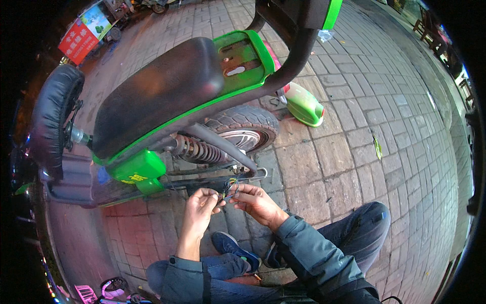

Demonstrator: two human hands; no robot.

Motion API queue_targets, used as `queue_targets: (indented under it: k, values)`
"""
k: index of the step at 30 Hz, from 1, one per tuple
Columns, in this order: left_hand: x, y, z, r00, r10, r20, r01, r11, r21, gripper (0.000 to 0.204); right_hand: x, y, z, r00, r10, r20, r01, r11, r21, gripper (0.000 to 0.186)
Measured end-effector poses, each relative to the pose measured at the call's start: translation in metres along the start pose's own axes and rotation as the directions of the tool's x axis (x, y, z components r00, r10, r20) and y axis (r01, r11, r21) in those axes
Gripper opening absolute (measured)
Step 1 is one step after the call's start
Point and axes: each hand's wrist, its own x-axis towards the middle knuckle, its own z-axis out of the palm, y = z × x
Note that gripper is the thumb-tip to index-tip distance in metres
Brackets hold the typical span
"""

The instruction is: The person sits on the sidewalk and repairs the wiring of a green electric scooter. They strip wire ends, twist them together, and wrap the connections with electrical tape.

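A small bundle of thin wires (228, 187), black with some yellow and other colours, sits between my hands beside the scooter's frame. My left hand (204, 202) pinches the wires from the left with thumb and fingertips. From the other side, my right hand (253, 201) grips them between thumb and forefinger. Which strand each hand holds is too small to make out. Just beyond is a green and black electric scooter (157, 86), with its rear wheel (245, 129), coil-spring shock absorber (195, 149) and side frame tube (223, 144) near the wires.
A green and white fender-like part (305, 105) sits behind the rear wheel. Grey paving bricks (364, 167) cover the ground, with a green leaf (377, 147) on them. A red sign board (79, 41) stands far left. Pink bike parts (112, 289) show at lower left.
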Motion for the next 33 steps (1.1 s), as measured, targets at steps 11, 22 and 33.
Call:
queue_targets:
  k: [11,22,33]
  values:
    - [-0.015,0.004,0.02,0.917,0.398,-0.033,-0.346,0.831,0.435,0.009,0.004,0.008,0.009,0.99,0.012,-0.143,-0.012,1.0,0.001,0.014]
    - [-0.012,0.007,0.024,0.765,0.62,0.177,-0.586,0.555,0.59,0.028,-0.044,0.008,0.048,0.785,-0.6,-0.154,0.267,0.552,-0.79,0.029]
    - [-0.005,-0.008,0.021,0.821,0.557,0.121,-0.458,0.517,0.723,0.026,-0.025,0.02,0.047,0.553,-0.787,0.274,0.398,-0.04,-0.917,0.016]
